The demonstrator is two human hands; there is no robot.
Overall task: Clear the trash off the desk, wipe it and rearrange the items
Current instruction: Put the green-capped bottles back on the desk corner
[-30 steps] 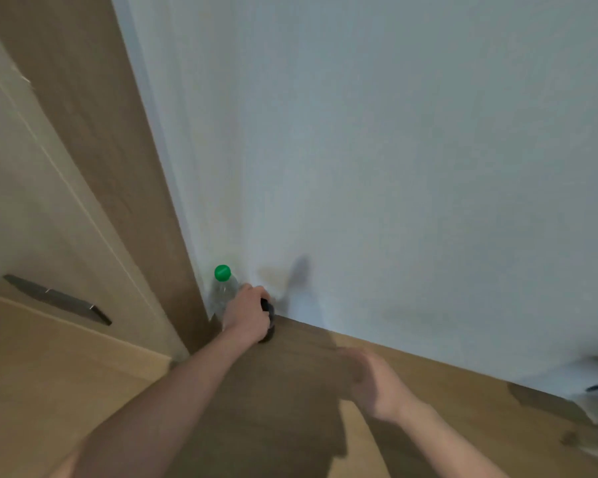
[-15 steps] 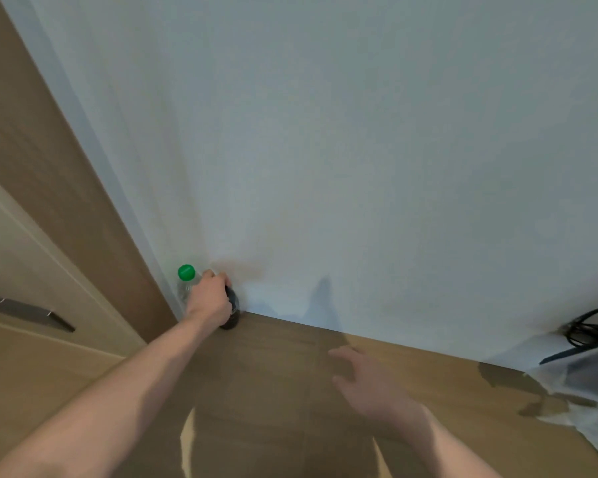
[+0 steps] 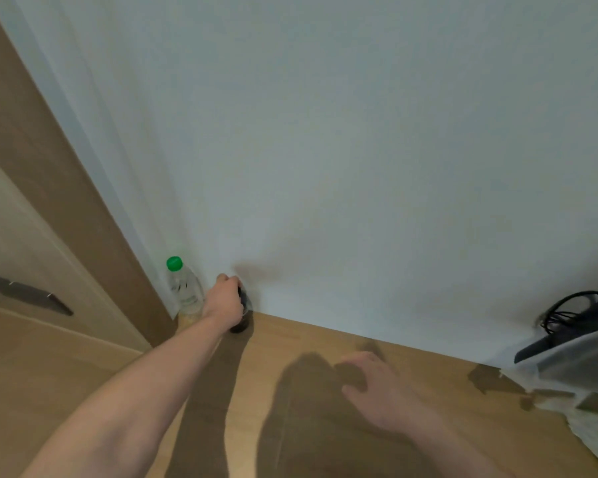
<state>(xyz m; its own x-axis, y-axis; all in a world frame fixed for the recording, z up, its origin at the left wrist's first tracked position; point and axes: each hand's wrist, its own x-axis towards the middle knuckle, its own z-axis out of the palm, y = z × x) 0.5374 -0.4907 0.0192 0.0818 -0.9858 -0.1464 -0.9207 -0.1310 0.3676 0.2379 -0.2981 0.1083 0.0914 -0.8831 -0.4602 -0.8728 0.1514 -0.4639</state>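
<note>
- White wall (image 3: 359,150) backs the wooden tabletop (image 3: 318,346).
- 1 clear bottle (image 3: 184,291) with a green cap stands upright in the far-left corner.
- Just beside it, the left hand (image 3: 223,301) curls its grip round a dark container (image 3: 242,313).
- Right hand (image 3: 384,391) hovers with relaxed fingers, holding nothing.
- Black cables (image 3: 573,312) sit far right.

Dim, soft focus, wide-angle edge distortion.

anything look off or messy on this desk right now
Mostly the right edge: crumpled white paper or tissue lies on the desk, with black cables bunched over a grey item against the wall. At the far left corner the left hand grips a dark container beside an upright green-capped bottle; no spill is visible.
</note>
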